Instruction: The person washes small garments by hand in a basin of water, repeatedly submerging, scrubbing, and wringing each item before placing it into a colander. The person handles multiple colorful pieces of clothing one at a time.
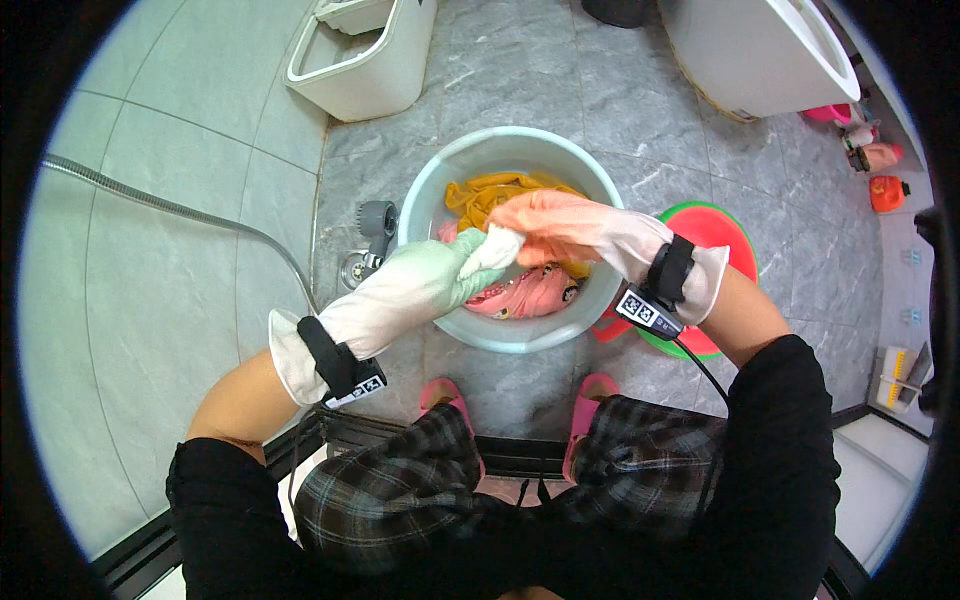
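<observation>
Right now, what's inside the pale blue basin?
Yellow cloth and pink printed cloth. Gloved left hand and right hand cover the middle; anything under them or beneath the cloths can't be seen.

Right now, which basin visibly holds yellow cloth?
The pale blue basin, yellow cloth inside; the red-and-green basin to its right shows none.

Bright, cool, diffuse light fills the frame, giving the pale wall tiles [190, 210] an even glow and the grey floor [510, 80] a faint sheen. Shading is soft, slightly deeper below the basin [520, 150]. The left hand [440, 275] and right hand [560, 228] look reasonably crisp, while the black sleeves [770, 450] swallow detail. Fisheye distortion bows the tile joints, and black vignetting (edged with a thin bluish fringe) covers all 4 corners. Small items toward the right rim look softer.
</observation>
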{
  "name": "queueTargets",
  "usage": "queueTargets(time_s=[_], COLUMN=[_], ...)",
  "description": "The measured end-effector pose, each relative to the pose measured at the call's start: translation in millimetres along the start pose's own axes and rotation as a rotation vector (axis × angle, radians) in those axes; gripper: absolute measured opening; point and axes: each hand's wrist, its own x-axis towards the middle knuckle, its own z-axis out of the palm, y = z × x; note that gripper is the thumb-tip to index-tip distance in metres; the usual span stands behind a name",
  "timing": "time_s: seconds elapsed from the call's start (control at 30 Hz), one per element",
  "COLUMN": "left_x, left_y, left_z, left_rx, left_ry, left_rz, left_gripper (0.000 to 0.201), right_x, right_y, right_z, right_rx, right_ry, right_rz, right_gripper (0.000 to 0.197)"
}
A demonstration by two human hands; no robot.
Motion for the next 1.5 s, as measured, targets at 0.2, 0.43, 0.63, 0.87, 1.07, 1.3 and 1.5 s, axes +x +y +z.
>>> queueTargets(time_s=[0.2,0.43,0.63,0.87,1.07,1.3,1.5], left_x=[5.4,-0.4,12.7,-2.9,-0.9,-2.6,-5.1], left_y=[1.5,-30.3,-39.9,-26.2,-23.4,-0.6,17.6], left_z=[-31.6,-0.1,59.4,77.2,74.9,44.5,-7.7], left_rx=[-1.047,-2.206,-2.032,-1.622,-2.326,-2.428,-2.279], left_ry=[-0.151,-0.896,-1.0,-0.277,-0.425,-0.459,-0.2], left_rz=[-0.47,-0.264,-0.28,-0.346,-0.624,-0.367,-0.276], left_gripper=[0.043,0.061,0.035,0.025,0.026,0.038,0.05], right_x=[-19.0,-9.5,-4.3,-12.5,-5.3,5.3,-13.1], right_y=[2.4,-9.5,-19.1,-28.3,-32.3,-37.9,-21.3], right_z=[26.4,54.7,59.5,64.8,59.9,57.8,37.1], right_rx=[-1.232,-2.009,-1.9,-1.905,-1.741,-1.588,-2.079], right_ry=[0.422,0.358,0.181,0.137,0.125,0.162,0.4], right_rz=[-1.013,-1.369,-1.599,-1.566,-1.841,-1.965,-1.533], right_gripper=[0.07,0.047,0.05,0.053,0.045,0.043,0.03])
